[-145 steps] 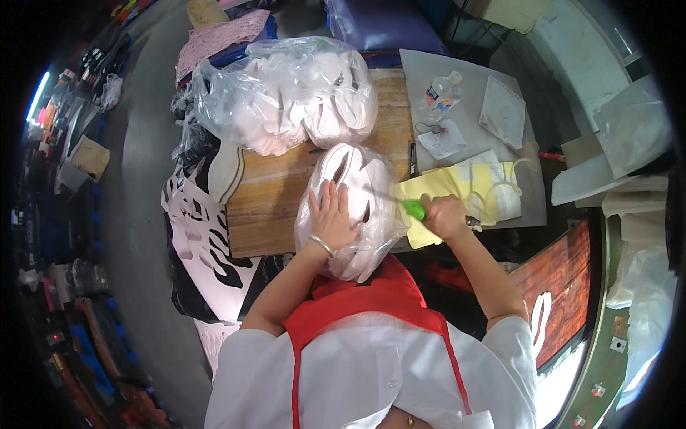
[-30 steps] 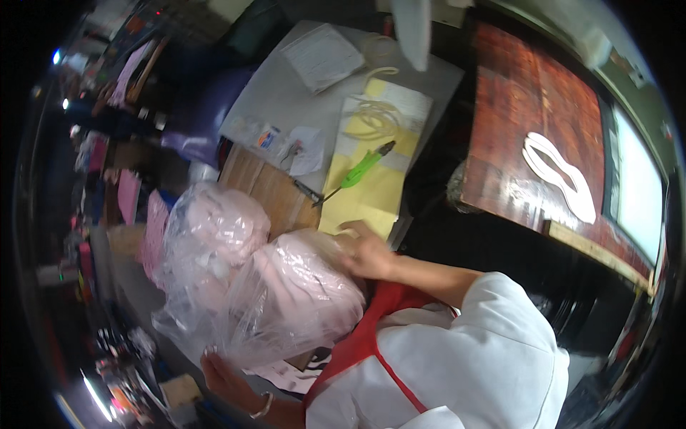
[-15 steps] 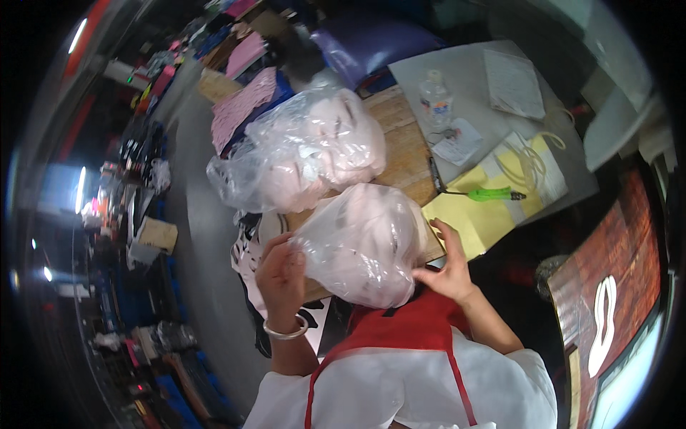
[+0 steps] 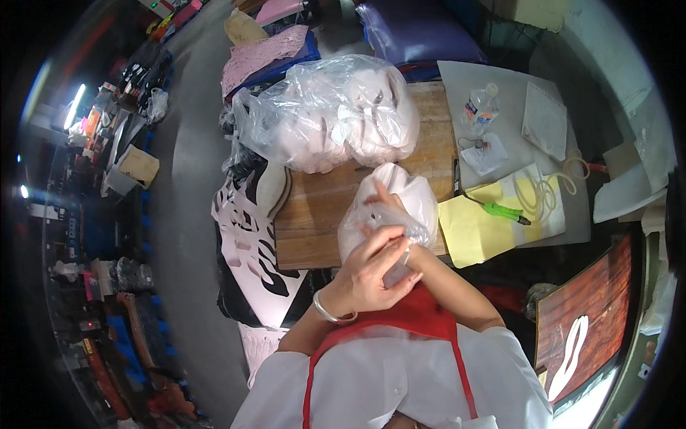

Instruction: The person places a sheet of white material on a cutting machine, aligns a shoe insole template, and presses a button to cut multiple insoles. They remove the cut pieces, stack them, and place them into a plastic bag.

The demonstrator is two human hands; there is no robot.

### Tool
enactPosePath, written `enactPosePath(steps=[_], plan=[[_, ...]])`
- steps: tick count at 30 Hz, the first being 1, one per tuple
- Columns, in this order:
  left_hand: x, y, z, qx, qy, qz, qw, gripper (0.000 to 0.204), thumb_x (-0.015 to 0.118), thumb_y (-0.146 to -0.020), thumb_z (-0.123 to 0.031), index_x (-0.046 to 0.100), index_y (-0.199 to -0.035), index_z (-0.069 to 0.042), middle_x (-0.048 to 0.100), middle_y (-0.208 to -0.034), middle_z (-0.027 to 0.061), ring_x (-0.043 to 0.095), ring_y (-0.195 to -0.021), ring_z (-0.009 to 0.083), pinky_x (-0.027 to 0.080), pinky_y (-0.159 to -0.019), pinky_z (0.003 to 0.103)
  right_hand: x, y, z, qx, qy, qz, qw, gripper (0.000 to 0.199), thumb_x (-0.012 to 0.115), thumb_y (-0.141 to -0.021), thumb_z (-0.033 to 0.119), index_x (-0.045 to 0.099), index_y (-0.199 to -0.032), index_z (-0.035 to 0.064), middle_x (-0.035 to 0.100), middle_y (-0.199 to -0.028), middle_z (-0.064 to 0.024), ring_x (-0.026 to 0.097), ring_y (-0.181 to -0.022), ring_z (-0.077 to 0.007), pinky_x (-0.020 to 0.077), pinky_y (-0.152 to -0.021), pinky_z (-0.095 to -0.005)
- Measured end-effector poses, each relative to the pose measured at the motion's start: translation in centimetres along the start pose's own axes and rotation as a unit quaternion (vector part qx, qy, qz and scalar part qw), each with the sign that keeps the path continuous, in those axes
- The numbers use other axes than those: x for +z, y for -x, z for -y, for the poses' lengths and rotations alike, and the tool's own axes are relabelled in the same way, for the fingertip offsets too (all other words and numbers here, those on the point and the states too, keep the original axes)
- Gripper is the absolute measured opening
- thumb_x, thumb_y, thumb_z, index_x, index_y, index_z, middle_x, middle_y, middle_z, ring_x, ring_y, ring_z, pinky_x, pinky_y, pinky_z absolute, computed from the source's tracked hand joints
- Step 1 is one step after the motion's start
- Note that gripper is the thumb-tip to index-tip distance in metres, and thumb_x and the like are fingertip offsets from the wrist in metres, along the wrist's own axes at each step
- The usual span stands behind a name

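A clear plastic bag (image 4: 414, 189) with pale pink pieces inside rests near the front edge of a wooden board, close to my body. Its mouth is gathered into a twisted neck between my hands. My left hand (image 4: 368, 275), with a silver bangle at the wrist, is closed on the loose end of the bag. My right hand (image 4: 387, 204) crosses over the bag and grips around its neck; one finger sticks out, and the rest is partly hidden by plastic and the left hand. Just beyond lies a larger clear bag (image 4: 343, 114) of similar pink pieces.
The wooden board (image 4: 307, 222) lies under the bags. Black-and-pink cut sheets (image 4: 250, 250) hang at its left. To the right are yellow paper (image 4: 471, 232), a green-handled tool (image 4: 504, 211), coiled tubing (image 4: 536, 196) and a plastic bottle (image 4: 482, 107). A purple bundle (image 4: 421, 32) sits behind.
My hands have come together from either side of the near bag, and its mouth is now bunched and twisted between them. The view has shifted, too.
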State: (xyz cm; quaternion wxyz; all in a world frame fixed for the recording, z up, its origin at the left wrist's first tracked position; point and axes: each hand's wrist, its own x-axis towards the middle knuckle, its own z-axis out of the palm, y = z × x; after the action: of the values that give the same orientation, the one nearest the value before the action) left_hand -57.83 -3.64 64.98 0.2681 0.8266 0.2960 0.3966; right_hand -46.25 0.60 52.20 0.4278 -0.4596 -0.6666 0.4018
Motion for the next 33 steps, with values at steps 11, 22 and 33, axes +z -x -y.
enactPosePath(steps=[11,22,33], plan=[[2.9,3.6,11.5,-0.130,0.053,0.007,0.990,0.102,0.082,-0.065,-0.036,0.027,-0.143,0.000,0.041,-0.139,0.0186,0.041,-0.127,0.0345,0.034,-0.105,0.043,-0.9,-0.9,0.9,0.296,-0.304,-0.114,0.898,0.054,0.045,-0.095,0.052,0.063,-0.106,0.0030,0.063,-0.094,-0.0085,0.056,-0.092,-0.0176,0.0446,-0.083,-0.0324],[7.7,10.2,21.9,-0.326,0.146,-0.010,0.934,0.024,0.059,-0.083,-0.014,0.066,-0.100,0.002,0.066,-0.103,0.0146,0.060,-0.099,0.0293,0.044,-0.090,0.038,-6.8,7.1,-2.3,0.128,0.281,-0.252,0.917,0.053,0.077,-0.066,0.019,0.058,-0.113,0.0031,0.052,-0.119,-0.0198,0.052,-0.105,-0.0379,0.0448,-0.090,-0.0448],[7.7,8.1,21.5,-0.387,0.238,-0.037,0.890,0.028,0.057,-0.078,0.000,0.061,-0.105,0.006,0.064,-0.104,0.0105,0.059,-0.095,0.0220,0.045,-0.086,0.033,-11.3,19.4,-15.6,0.131,0.526,-0.179,0.821,0.028,0.065,-0.076,0.016,0.065,-0.104,0.0127,0.061,-0.116,-0.0093,0.058,-0.108,-0.0324,0.0490,-0.088,-0.0436]])
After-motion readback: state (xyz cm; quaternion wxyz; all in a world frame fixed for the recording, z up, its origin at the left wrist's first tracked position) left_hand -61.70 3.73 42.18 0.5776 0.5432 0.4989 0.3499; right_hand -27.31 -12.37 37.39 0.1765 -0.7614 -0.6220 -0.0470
